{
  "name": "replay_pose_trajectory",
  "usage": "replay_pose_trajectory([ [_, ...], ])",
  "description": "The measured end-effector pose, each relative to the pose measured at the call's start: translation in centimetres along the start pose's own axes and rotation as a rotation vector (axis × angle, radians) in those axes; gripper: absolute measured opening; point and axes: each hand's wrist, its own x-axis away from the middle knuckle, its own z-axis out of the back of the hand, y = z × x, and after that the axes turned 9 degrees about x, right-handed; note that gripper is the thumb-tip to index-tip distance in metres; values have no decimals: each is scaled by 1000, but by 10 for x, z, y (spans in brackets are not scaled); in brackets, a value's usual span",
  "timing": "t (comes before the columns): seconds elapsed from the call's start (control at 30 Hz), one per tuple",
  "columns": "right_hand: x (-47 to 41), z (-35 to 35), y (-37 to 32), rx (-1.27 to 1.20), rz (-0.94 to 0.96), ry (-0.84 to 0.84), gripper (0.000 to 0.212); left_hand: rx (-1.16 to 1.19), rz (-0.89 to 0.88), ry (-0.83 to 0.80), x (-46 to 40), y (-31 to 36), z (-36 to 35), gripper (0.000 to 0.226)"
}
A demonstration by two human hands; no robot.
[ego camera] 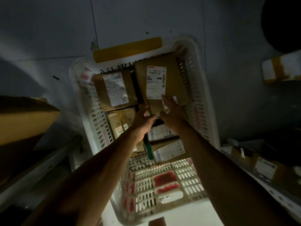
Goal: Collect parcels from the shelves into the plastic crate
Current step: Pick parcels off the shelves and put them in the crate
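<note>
A white slotted plastic crate (197, 98) stands on the floor below me, holding several brown cardboard parcels with white labels. The largest parcel (171, 62) lies tilted at the crate's far right. My left hand (143, 119) grips its near left corner, fingers curled round the edge. My right hand (172, 113) lies on its near end, fingers stretched flat over the label and the thumb at the edge. A parcel with an X on its label (114, 88) sits at the far left. More parcels (169, 150) lie under my forearms.
A yellow strip (127, 49) lies on the floor past the crate. A cardboard box (21, 121) sits on a shelf at the left. Shelves at the right carry parcels (265, 167) and a taped box (280, 70). The scene is dim.
</note>
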Motion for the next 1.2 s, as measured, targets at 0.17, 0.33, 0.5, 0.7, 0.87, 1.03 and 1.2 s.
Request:
replay_pose_trajectory([
  [0.17, 2, 9, -4, 20, -20, -28, 67, -103, -30, -8, 8, 4, -1, 62],
  [0.33, 27, 10, -8, 28, -94, -22, 59, -254, -99, 40, 31, 15, -5, 61],
  [0.5, 88, 19, -3, 114, -126, -25, 50, -388, -140, 54, 75, 26, -9, 54],
  [0.7, 209, 68, -31, 144, -115, -29, 41, -819, -406, 87, 187, 48, -13, 37],
  [0.87, 327, 135, -76, 353, 39, 67, 34, -1303, -677, 36, 337, 68, -27, 57],
  [1.03, 442, 182, -103, 533, 147, 202, 27, -1551, -897, 76, 462, 66, -59, 55],
  [1.2, 541, 196, -94, 650, 199, 201, 27, -1591, -896, 146, 549, 44, -86, 59],
])
